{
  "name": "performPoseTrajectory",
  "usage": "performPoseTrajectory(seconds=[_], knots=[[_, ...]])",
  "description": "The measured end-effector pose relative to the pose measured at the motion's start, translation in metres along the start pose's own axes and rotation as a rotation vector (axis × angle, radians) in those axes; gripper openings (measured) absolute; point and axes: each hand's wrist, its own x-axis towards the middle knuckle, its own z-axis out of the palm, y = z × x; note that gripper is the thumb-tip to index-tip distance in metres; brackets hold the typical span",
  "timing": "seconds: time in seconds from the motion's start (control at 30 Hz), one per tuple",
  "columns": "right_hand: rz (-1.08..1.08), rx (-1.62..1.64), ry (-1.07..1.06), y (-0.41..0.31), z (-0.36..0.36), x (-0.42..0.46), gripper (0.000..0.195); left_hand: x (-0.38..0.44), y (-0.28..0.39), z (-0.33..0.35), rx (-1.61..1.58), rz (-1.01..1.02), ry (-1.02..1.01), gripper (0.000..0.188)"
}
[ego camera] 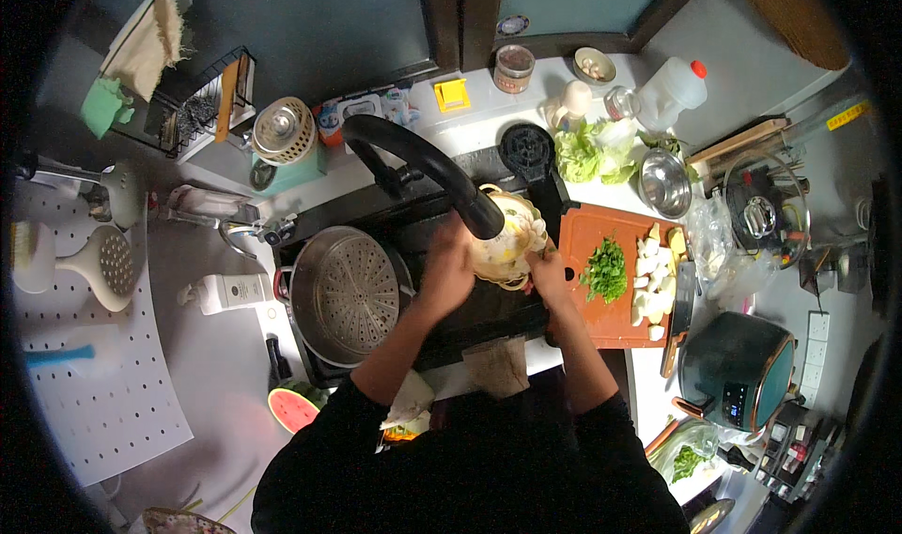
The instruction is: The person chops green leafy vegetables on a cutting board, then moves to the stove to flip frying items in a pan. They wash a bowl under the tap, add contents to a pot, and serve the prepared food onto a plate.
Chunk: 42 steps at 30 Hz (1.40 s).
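A cream scalloped dish point(509, 241) with flower decoration and two small handles is tilted under the black faucet point(430, 160), above the dark sink point(461, 315). My right hand point(546, 270) grips its lower right rim. My left hand point(449, 266), blurred, is at the dish's left side; its fingertips are partly hidden behind the faucet head, so its hold is unclear. Left of my hands, a metal steamer pot point(345, 294) with a perforated insert stands at the sink. Right of them is an orange-brown cutting board point(588, 330) with chopped green herbs point(606, 270) and white chunks point(654, 280).
A cleaver point(679, 308) lies along the board's right edge. Behind are lettuce point(599, 152), a steel bowl point(664, 183) and a plastic jug point(673, 94). An air fryer point(736, 372) stands at right. Cut watermelon point(294, 409) and a white bottle point(236, 293) are at left.
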Motion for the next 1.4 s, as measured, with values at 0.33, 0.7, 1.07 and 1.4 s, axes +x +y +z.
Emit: performPoseTrajectory(seconds=[0.33,0.7,1.07,1.4], knots=[[-0.226,-0.085,-0.018,0.06,0.002,0.019,0.045,-0.022,-0.028,0.052,0.386,0.213,-0.54,0.057],[-0.103,0.088,-0.031,0.065,-0.003,0.01,0.041,0.01,-0.025,0.046,0.641,0.185,-0.65,0.055],[-0.044,0.116,-0.042,0.063,0.002,0.016,0.043,-0.023,-0.034,0.069,0.498,0.15,-0.524,0.045],[-0.162,0.064,-0.006,0.063,-0.012,0.015,0.048,-0.021,-0.035,0.063,0.563,0.24,-0.42,0.064]])
